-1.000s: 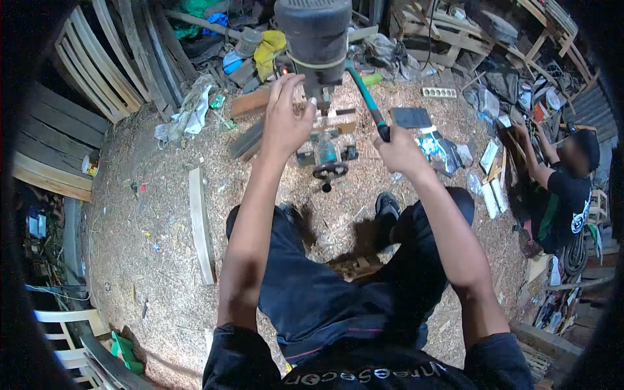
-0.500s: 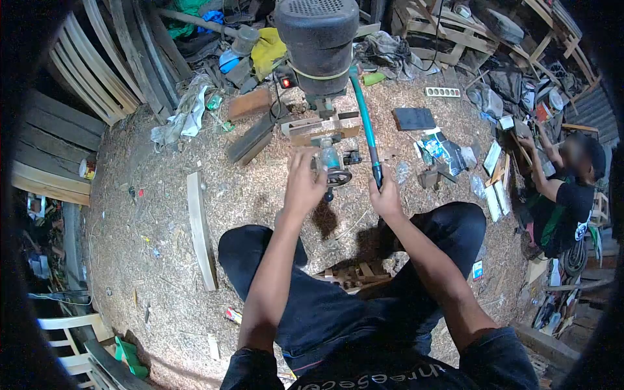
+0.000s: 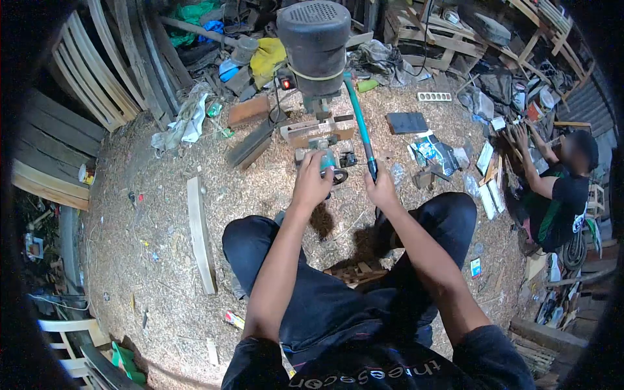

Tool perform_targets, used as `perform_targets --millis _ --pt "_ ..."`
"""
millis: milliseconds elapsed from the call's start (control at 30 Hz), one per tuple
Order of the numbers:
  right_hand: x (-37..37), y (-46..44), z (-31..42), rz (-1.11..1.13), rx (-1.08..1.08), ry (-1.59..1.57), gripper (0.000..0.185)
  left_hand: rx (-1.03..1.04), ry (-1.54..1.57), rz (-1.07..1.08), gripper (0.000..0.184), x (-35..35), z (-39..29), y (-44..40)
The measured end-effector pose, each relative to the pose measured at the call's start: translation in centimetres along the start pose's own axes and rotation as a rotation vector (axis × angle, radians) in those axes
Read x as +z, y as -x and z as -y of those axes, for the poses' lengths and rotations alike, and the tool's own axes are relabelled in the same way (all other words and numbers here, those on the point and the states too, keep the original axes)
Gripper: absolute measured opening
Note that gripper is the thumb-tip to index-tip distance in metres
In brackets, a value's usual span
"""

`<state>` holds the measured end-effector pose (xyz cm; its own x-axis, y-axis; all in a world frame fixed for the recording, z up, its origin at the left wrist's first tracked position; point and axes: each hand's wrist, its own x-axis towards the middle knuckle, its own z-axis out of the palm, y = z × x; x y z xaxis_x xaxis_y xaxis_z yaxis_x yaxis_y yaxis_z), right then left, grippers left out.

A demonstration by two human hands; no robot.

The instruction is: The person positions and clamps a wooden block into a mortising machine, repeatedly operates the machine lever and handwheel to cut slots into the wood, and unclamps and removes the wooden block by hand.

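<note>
Shavings cover the floor (image 3: 156, 260) around a machine (image 3: 314, 49); right hand (image 3: 381, 188) wrapped round the near end of a green lever (image 3: 361, 120), long axis running forward and slightly left. Left hand (image 3: 312, 183), apart from the right, at a wheel (image 3: 340, 175), grip unclear; wood piece (image 3: 304, 138) lies crosswise just ahead, nearer the left.

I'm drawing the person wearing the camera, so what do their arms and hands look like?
The left hand and right hand are bare: no gloves, and no watch or bracelet shows. The forearms are bare too. The short, dark sleeves end near the elbows and belong to a dark shirt with pale lettering.
</note>
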<state>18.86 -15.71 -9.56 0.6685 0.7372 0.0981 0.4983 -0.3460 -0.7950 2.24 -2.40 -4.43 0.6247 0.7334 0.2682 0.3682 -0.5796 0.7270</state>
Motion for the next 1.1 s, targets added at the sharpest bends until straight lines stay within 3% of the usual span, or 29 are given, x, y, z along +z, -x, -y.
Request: perform_targets --millis 133,200,333,367,433,467,533,633,700,833,933,967,1067,1100 --pt "-5.7 -2.2 6.0 0.144 0.085 -0.045 0.043 0.031 0.024 -0.021 0.041 -0.8 0.4 0.6" --pt "-9.0 -3.8 10.6 0.179 0.218 -0.259 0.047 0.036 0.002 -0.018 0.040 -1.3 0.4 1.1" --pt "-14.6 -7.9 19.7 0.284 0.199 -0.262 0.047 0.033 -0.008 -0.024 0.042 -2.3 0.6 1.3" --pt "-14.9 -9.6 20.3 0.179 0.039 -0.055 0.047 0.002 0.007 -0.036 0.043 -2.7 0.4 1.4" --pt "-15.6 -12.6 21.3 0.036 -0.172 0.028 0.043 -0.002 -0.002 -0.071 0.042 -3.4 0.1 1.3" --pt "-15.9 -13.9 21.8 0.001 -0.223 -0.097 0.047 -0.006 -0.006 -0.089 0.042 -3.8 0.0 1.3" --pt "-16.6 -16.2 23.3 0.032 -0.210 -0.665 0.043 -0.025 -0.019 -0.109 0.042 -4.3 0.0 1.2" --pt "-15.9 -18.7 26.5 -0.283 -0.555 -0.407 0.044 -0.067 -0.011 -0.111 0.041 -4.3 0.3 1.0" --pt "-15.3 -19.9 28.0 -0.371 -0.599 -0.438 0.039 -0.059 -0.021 -0.125 0.039 -4.2 0.7 0.8" --pt "-14.4 -25.4 28.0 -0.495 -0.705 -0.308 0.032 -0.091 0.000 -0.103 0.032 -2.6 1.8 1.0" --pt "-13.9 -26.3 26.7 -0.478 -0.932 -0.267 0.037 -0.100 0.001 -0.073 0.025 0.2 4.3 1.8" --pt "-14.1 -24.9 26.3 -0.404 -0.719 -0.254 0.041 -0.129 0.031 -0.053 0.025 0.8 4.8 2.0" --pt "-10.1 -22.0 21.6 -0.475 -0.927 -0.522 0.031 -0.202 0.090 -0.044 0.025 1.0 4.6 2.5" --pt "-9.0 -18.9 19.7 -0.444 -0.808 -0.391 0.032 -0.220 0.110 -0.057 0.026 1.0 4.8 2.6"
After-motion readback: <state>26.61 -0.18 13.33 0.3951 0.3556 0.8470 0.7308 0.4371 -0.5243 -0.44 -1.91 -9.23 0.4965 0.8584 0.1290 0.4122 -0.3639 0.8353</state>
